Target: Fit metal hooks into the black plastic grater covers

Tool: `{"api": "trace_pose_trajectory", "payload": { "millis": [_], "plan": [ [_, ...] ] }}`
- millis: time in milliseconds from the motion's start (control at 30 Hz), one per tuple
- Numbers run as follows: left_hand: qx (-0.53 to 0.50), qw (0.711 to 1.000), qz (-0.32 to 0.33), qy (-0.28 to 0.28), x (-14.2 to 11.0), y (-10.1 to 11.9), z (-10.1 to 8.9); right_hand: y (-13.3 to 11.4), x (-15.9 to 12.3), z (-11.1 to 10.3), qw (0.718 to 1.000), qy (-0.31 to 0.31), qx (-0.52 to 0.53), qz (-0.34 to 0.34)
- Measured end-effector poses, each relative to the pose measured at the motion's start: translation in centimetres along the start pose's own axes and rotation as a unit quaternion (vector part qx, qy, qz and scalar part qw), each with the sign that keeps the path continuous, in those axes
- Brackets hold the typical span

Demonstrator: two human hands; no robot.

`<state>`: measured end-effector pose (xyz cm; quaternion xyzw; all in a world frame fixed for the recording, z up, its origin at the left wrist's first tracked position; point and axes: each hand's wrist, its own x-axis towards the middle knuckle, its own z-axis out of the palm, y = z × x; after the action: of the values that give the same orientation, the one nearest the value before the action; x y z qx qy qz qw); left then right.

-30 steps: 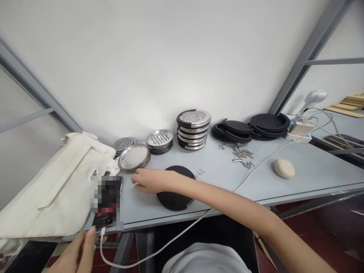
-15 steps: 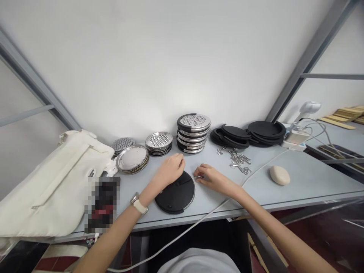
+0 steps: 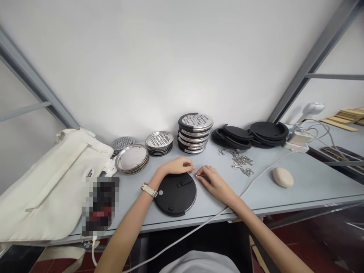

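A round black disc (image 3: pixel 173 197) with a slot and a thin metal rim lies flat on the table in front of me. My left hand (image 3: pixel 178 165) rests over its far edge, fingers curled; whatever they hold, if anything, is hidden. Just right of the disc, my right hand (image 3: pixel 212 182) pinches a small shiny metal clip (image 3: pixel 199 176) between thumb and fingertips, the tip pointing toward my left hand. Several similar metal clips (image 3: pixel 241 159) lie loose in a pile farther right.
Behind stand a tall stack of graters with black holders (image 3: pixel 196 131), grater plates (image 3: pixel 159 140), plain metal discs (image 3: pixel 131 157) and black discs (image 3: pixel 269 131). A white bag (image 3: pixel 57 182) lies left. A white cable (image 3: pixel 196 225) crosses the front edge; a cream oval object (image 3: pixel 283 177) sits right.
My left hand has shifted right and its fingers now point toward my right hand, uncovering the disc's slot. My right hand still holds the clip, nearly in place.
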<state>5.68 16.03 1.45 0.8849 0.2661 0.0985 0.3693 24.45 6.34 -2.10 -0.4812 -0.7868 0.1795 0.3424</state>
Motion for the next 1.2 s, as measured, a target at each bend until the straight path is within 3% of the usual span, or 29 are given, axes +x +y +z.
{"api": "trace_pose_trajectory", "payload": {
  "millis": [200,467,900,1200],
  "plan": [
    [0.021,1.0,-0.004,0.02,-0.5,-0.2,0.5,-0.8,-0.4,-0.6,0.998,0.06,0.028,0.004],
    [0.131,0.989,-0.018,0.061,-0.7,-0.9,0.4,-1.2,-0.7,-0.3,0.997,0.016,0.077,0.011],
    [0.136,0.988,-0.013,0.073,-0.7,-1.0,0.5,-1.9,1.1,0.1,0.97,0.031,0.232,0.065],
    [0.131,0.988,-0.017,0.078,-0.6,-1.3,0.5,-1.6,0.1,0.8,0.98,0.063,0.168,0.088]
  ]
}}
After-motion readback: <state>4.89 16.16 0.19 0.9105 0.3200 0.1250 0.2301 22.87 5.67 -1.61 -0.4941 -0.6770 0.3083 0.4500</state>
